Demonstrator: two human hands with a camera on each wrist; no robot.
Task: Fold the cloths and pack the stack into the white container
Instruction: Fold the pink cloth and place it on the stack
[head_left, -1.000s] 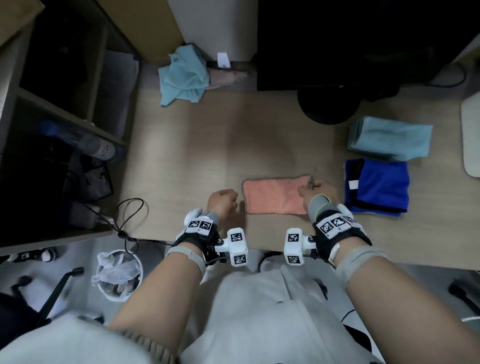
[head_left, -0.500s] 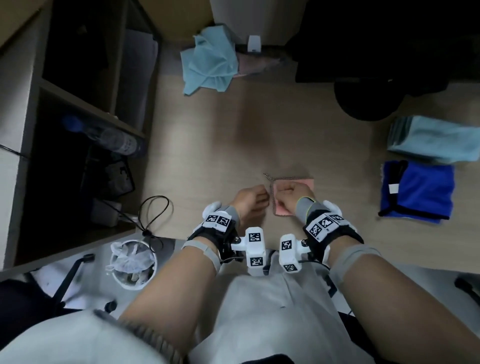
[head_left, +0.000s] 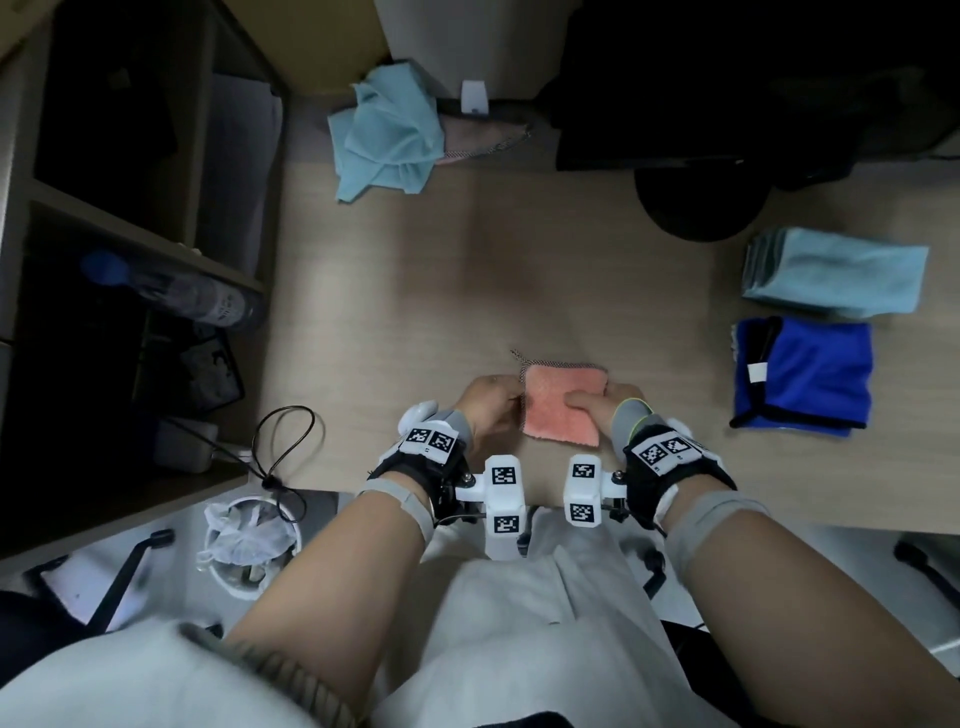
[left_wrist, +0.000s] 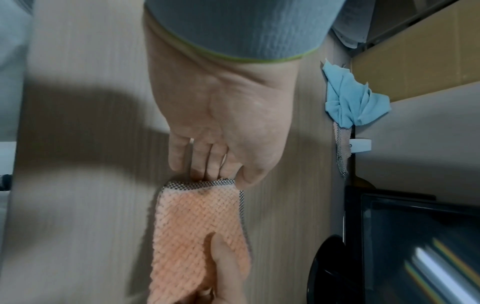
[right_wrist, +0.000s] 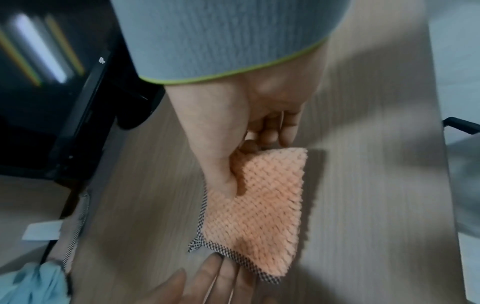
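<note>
On the near middle of the wooden desk (head_left: 415, 291) lies the folded pink cloth (head_left: 563, 402), a small square with a checked border along its far and left edges. Left hand (head_left: 488, 408): straight fingertips (left_wrist: 202, 164) meet the cloth's left edge, thumb alongside; fingers extended, nothing gripped. Right hand (head_left: 605, 410): thumb (right_wrist: 228, 176) lies on top of the cloth at its right side, fingers curled at the right edge; whether they reach under the fabric I cannot tell, but it reads as a pinch on that side.

Far right of the desk: folded light-blue cloth (head_left: 831, 273); just nearer, folded dark-blue cloth (head_left: 805, 376) with black trim and a white tag. The two sit side by side, apart from the pink one. Far middle: crumpled teal cloth (head_left: 387, 135), unfolded, partly over another pinkish cloth (head_left: 483, 140) beside it. Round black stand base (head_left: 701, 208) sits at far right of centre.
</note>
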